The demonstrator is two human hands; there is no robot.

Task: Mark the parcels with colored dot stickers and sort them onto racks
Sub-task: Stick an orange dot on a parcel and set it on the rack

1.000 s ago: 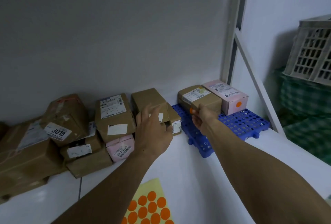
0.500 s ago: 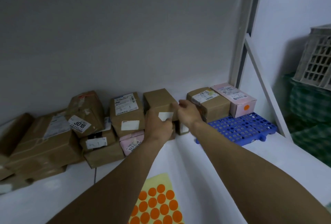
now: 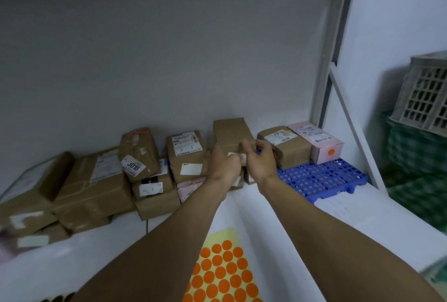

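A plain brown parcel [image 3: 231,132] with a small white label stands at the back of the white shelf [image 3: 278,207], at the right end of the parcel pile. My left hand [image 3: 223,165] grips its front left. My right hand [image 3: 261,160] curls round its front right corner, thumb up. To the right, a blue plastic rack [image 3: 321,177] carries a brown labelled parcel [image 3: 287,148] and a pink parcel [image 3: 316,141] with an orange dot [image 3: 331,152]. A yellow sheet of orange dot stickers [image 3: 223,270] lies near me between my forearms.
Several brown parcels [image 3: 96,180] and a pink one [image 3: 187,187] are heaped along the grey back wall to the left. A white frame post [image 3: 326,84] with a slanted brace bounds the shelf on the right. Beyond it stand a grey crate [image 3: 425,93] and green crates [image 3: 416,156].
My right hand has left the brown parcel on the blue rack and moved left to the plain brown parcel. My left hand has closed on that parcel too.
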